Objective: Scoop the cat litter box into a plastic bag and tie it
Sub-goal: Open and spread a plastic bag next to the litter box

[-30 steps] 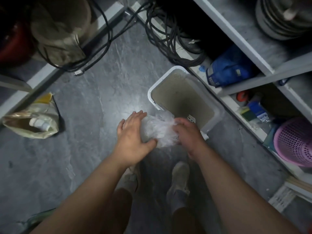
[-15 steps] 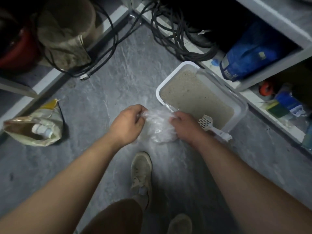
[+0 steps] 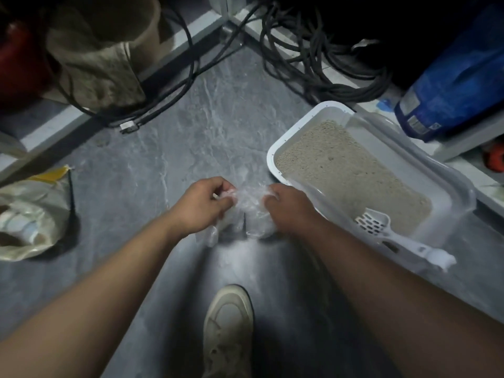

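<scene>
1. Plastic bag (image 3: 246,211), clear and crumpled, is held above the floor (image 3: 191,126) between the two hands, just left of the near-left corner of the litter box (image 3: 275,156).
2. One side of the film is pinched by the left hand (image 3: 203,204), with fingers curled round a fold; the other side is gripped by the right hand (image 3: 289,208), fingers likewise curled.
3. The step in hand is judged to be opening the bag. The layers should be rubbed apart at the mouth and drawn sideways gently, so that the thin film is not torn and a wide opening is left for scooping.
4. Pale, fairly level litter (image 3: 351,173) is contained in the box; no clumps can be made out.
5. A white slotted scoop (image 3: 381,227) lies at the box's near end, its handle reaching over the rim.
6. Farther left, an open sack (image 3: 32,214) lies on the floor, with a bottle-like item inside.
</scene>
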`<move>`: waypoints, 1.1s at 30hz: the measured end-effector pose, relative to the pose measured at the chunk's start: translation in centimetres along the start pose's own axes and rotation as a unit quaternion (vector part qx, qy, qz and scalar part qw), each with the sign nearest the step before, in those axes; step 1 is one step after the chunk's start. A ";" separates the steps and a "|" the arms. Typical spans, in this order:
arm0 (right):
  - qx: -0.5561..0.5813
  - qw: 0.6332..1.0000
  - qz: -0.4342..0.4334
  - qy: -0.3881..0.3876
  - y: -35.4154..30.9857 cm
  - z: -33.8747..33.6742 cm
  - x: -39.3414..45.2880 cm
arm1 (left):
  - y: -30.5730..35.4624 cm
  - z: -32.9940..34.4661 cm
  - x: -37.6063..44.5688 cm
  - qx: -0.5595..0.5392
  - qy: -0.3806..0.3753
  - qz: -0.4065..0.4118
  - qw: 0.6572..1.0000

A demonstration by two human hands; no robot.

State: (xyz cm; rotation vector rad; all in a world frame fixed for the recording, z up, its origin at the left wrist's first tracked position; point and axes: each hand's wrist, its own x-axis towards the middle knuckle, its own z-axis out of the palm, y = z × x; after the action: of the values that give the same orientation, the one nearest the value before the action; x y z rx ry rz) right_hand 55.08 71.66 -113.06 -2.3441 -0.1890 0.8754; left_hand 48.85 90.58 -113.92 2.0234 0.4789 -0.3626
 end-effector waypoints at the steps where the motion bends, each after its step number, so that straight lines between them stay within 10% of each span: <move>1: 0.001 1.000 -0.011 0.008 -0.1 0.4 0.5 | -0.7 0.1 0.4 -0.026 0.012 -0.009 1.000; 11: -0.050 0.954 -0.244 0.170 -0.1 5.6 -1.5 | -2.4 -0.1 0.0 -0.197 0.084 -0.083 0.973; 15: 0.103 0.974 -0.197 0.029 -0.4 7.5 -2.0 | -2.4 0.2 -0.5 -0.288 0.034 -0.075 0.954; 33: 0.251 0.960 -0.055 0.111 0.9 3.4 -0.2 | -2.6 -1.5 -1.5 -0.183 0.062 -0.020 0.981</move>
State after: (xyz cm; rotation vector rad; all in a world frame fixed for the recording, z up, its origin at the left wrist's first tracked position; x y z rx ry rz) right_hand 52.73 72.56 -115.49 -1.9121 0.0015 0.5234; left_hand 46.35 92.81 -114.53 1.6861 0.6171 -0.1582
